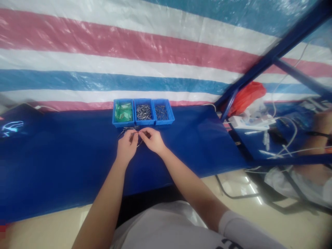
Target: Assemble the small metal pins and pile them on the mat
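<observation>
Nothing legible on my feed. Dark print [228, 244] on the white shirt [166, 226], bottom edge: cut off, I can't make out characters. Bright squiggle [11, 128] on the dark object at far left: can't tell if lettering or glare. White box [251, 121], right: too blurred to read.

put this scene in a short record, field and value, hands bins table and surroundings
left hand: fingers meeting the right hand's; anything held is too small to tell
right hand: close beside the left
left bin: green and pale contents
middle bin: many small metal pieces
right bin: thin dark pieces
table: blue; loose thin pieces near the left hand
backdrop: striped sheet
far right: red bag
</observation>
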The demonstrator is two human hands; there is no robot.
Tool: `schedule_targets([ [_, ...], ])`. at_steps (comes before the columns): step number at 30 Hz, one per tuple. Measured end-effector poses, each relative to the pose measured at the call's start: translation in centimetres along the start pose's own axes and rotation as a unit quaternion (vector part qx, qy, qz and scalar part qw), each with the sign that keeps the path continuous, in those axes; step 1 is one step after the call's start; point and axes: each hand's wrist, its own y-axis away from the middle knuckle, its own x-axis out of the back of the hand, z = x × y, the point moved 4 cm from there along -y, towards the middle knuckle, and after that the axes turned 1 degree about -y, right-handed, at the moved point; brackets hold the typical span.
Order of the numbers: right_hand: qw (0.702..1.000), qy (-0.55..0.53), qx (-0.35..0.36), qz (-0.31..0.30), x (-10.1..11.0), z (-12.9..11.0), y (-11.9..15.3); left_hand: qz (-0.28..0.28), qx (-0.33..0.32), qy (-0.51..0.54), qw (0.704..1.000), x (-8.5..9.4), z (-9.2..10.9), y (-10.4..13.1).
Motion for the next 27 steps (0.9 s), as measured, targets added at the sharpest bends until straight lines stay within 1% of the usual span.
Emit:
schedule_targets([
  [27,1.000,-0.005,-0.002,-0.010,0.00,0.04,-0.09,-0.002,-0.002,-0.001,1.000,-0.03,-0.08,-0.09],
])
